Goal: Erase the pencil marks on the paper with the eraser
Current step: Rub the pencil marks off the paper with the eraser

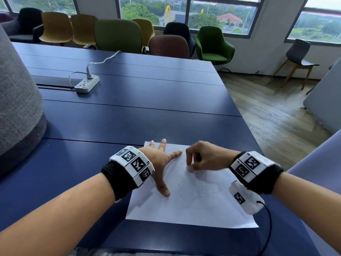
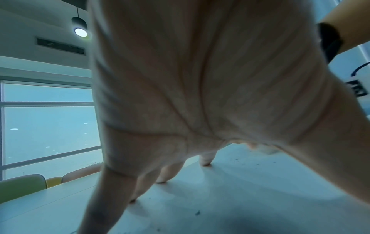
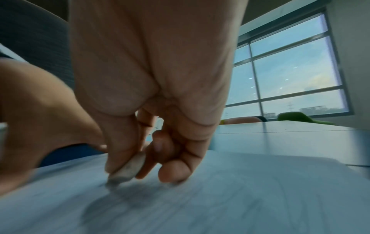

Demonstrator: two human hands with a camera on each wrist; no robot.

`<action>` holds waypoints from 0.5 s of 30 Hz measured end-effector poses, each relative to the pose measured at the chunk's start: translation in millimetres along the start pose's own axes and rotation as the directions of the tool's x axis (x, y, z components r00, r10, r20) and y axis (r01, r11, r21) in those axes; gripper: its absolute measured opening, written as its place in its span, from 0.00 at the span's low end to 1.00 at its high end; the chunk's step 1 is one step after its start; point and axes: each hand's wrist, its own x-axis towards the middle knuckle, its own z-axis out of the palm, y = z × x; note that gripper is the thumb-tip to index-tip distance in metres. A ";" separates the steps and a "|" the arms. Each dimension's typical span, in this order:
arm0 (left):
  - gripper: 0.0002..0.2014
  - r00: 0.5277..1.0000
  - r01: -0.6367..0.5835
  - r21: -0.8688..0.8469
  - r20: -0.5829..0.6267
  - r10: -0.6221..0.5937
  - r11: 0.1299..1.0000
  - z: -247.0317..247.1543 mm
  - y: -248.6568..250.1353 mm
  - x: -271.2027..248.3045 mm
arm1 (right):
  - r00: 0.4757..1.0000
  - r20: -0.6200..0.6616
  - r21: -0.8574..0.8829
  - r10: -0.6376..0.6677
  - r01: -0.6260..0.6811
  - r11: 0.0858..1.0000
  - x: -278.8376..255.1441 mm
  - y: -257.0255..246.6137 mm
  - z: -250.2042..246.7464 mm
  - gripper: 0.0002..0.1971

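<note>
A white sheet of paper [image 1: 193, 206] lies on the dark blue table [image 1: 129, 111] near its front edge, with faint pencil lines and dark crumbs on it. My left hand [image 1: 162, 163] presses flat on the sheet's left part, fingers spread; its fingertips [image 2: 205, 163] touch the paper [image 2: 230, 197] in the left wrist view. My right hand [image 1: 199, 159] pinches a small whitish eraser [image 1: 190, 168] and holds its tip against the paper near the top middle. In the right wrist view the eraser [image 3: 128, 169] sits between thumb and fingers, its grey-smudged end on the blurred paper [image 3: 220, 197].
A white power strip [image 1: 86, 83] with a plugged cable lies far back left on the table. A grey rounded upholstered object [image 1: 16, 100] stands at the left edge. Chairs [image 1: 118, 36] line the table's far side; wooden floor [image 1: 273, 115] lies to the right.
</note>
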 end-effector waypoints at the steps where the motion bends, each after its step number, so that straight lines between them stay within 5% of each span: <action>1: 0.72 1.000 -0.001 0.004 0.002 0.001 1.000 -0.3 0.3 0.0 | 0.997 0.078 -0.005 -0.029 0.029 1.000 -8.7 -4.3 4.0 0.05; 4: 0.72 1.000 -0.001 0.016 0.000 0.001 1.000 0.8 0.8 -0.4 | 0.973 0.226 -0.008 -0.056 0.059 0.998 -21.7 -11.4 8.7 0.04; 9: 0.71 1.000 0.005 0.026 -0.005 -0.005 1.000 -0.2 2.0 -0.9 | 0.999 -0.044 0.027 0.005 -0.004 1.000 -19.4 -4.4 14.7 0.07; 13: 0.72 1.000 0.008 0.020 -0.003 -0.008 1.000 -0.6 2.0 -1.1 | 0.987 0.152 0.002 -0.060 0.061 0.998 -35.7 -14.2 20.7 0.04; 15: 0.72 1.000 0.008 0.027 -0.001 -0.008 1.000 -0.7 1.9 -1.1 | 0.990 0.133 -0.026 -0.053 0.057 0.998 -31.4 -15.4 17.4 0.03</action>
